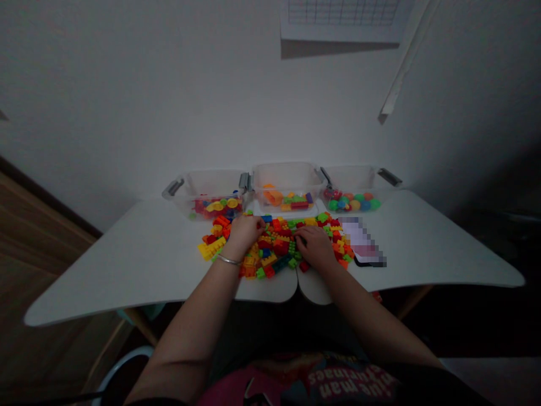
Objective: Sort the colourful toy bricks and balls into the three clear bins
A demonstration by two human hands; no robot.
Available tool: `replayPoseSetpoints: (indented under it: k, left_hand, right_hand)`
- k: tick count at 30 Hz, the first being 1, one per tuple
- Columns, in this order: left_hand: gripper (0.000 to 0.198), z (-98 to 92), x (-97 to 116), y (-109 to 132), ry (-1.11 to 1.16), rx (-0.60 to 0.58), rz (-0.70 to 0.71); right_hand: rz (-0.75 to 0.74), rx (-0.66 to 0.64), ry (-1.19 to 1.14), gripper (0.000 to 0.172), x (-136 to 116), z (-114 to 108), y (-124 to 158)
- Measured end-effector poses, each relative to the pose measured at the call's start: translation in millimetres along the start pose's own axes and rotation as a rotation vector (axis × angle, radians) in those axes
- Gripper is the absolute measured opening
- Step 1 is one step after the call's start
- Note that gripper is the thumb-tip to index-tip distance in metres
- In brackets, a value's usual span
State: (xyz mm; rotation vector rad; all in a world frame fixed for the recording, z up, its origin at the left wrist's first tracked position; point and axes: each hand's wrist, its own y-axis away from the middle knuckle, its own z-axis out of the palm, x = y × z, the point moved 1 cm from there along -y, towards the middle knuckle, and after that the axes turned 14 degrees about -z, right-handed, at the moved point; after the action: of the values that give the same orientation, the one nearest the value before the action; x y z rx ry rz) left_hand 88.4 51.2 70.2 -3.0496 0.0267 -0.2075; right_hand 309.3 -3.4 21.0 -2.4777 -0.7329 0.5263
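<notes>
A heap of small plastic building bricks (276,248), red, orange, yellow, green and blue, lies on the white table (139,259) in front of me. My left hand (244,232), with a thin bangle at the wrist, rests on the left part of the heap, fingers curled down among the bricks. On the right part of the heap lies my right hand (315,246), its fingers bent onto the bricks too. What either hand grips is hidden under the fingers.
Three clear plastic bins stand at the table's back against the wall: the left bin (207,194) with mixed pieces, the middle bin (287,186) with bricks, the right bin (355,189) with coloured balls. A flat blurred object (363,242) lies right of the heap.
</notes>
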Motion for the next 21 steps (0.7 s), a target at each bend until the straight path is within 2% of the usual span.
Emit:
replayPoseSetpoints:
  k: [8,14,21]
  left_hand:
    - [0.024,-3.3,-1.1,1.5,-0.012,0.067,0.023]
    - [0.020,-3.7,7.8,2.4,-0.004,-0.002,0.035]
    - [0.020,-6.0,19.4,7.7,-0.058,0.022,0.000]
  right_hand:
    - [-0.002,0.010,-0.007,0.018,-0.5,0.1,0.3]
    - [-0.001,0.010,-0.002,0.019,-1.1,0.6,-0.2]
    - [-0.002,0.004,-0.001,0.018,-2.0,-1.0,-1.1]
